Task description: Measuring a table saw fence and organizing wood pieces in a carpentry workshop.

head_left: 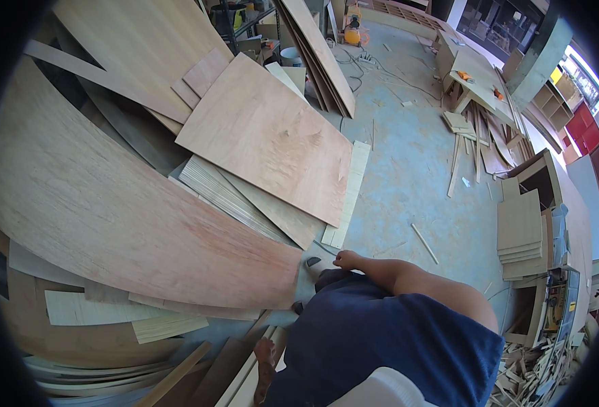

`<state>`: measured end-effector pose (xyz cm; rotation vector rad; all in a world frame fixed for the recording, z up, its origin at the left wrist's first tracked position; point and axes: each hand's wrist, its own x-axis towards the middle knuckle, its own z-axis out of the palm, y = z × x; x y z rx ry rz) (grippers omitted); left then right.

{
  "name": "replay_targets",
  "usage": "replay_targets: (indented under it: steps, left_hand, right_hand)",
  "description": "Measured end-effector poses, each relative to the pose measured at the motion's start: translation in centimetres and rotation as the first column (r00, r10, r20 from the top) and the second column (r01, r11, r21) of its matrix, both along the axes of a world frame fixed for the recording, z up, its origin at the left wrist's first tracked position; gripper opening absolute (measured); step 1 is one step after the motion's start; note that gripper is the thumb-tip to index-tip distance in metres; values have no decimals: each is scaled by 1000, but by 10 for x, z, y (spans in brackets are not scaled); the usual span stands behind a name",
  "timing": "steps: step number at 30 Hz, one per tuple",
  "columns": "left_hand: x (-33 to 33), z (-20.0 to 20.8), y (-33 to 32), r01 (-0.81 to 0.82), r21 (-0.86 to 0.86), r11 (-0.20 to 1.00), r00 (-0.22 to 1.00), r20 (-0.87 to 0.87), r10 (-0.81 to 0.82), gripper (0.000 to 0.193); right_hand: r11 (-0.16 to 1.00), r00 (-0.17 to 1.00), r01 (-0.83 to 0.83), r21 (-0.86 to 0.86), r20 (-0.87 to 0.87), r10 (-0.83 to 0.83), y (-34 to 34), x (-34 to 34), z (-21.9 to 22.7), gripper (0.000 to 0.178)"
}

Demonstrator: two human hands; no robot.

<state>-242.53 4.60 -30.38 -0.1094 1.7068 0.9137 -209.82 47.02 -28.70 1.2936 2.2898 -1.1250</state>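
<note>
My left hand (265, 351) hangs low at my left side, its fingers loosely curled, with no object visible in it. Just beneath it in the picture run long pale boards (248, 372); whether the hand touches them I cannot tell. My right hand (347, 259) is held in front of my body, curled into a loose fist with nothing showing in it. Nearest to it are my shoe (312, 263) and the end of a pale strip of wood (347, 210) on the floor. A large curved-looking plywood sheet (143, 230) lies to my left.
A squarish plywood panel (272, 129) rests on stacked sheets ahead, left of the blue-grey floor (408, 183). Tall panels (316, 54) lean farther off. A workbench (479, 88) and wooden cabinets (523, 230) stand along the right. Wood scraps (530, 373) are heaped at lower right.
</note>
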Motion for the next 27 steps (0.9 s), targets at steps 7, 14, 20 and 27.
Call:
replay_targets:
  steps: [7, 14, 20, 27]
  left_hand:
    - [12, 27, 49, -65, 40, 997, 995, -72, 68, 29]
    - [15, -14, 42, 743, -343, 575, 357, -524, -773, 28]
    - [16, -3, 67, 741, -457, 492, 152, -599, -786, 28]
    - [13, 28, 156, 821, -203, 534, 31, -918, -396, 29]
  right_hand:
    - [980, 980, 169, -103, 125, -156, -4, 9, 2, 46]
    - [984, 988, 130, -120, 102, -118, 31, -28, 3, 47]
    - [992, 995, 79, -99, 67, -72, 83, -27, -19, 48]
    - [958, 959, 280, -64, -35, -282, 176, -6, -30, 46]
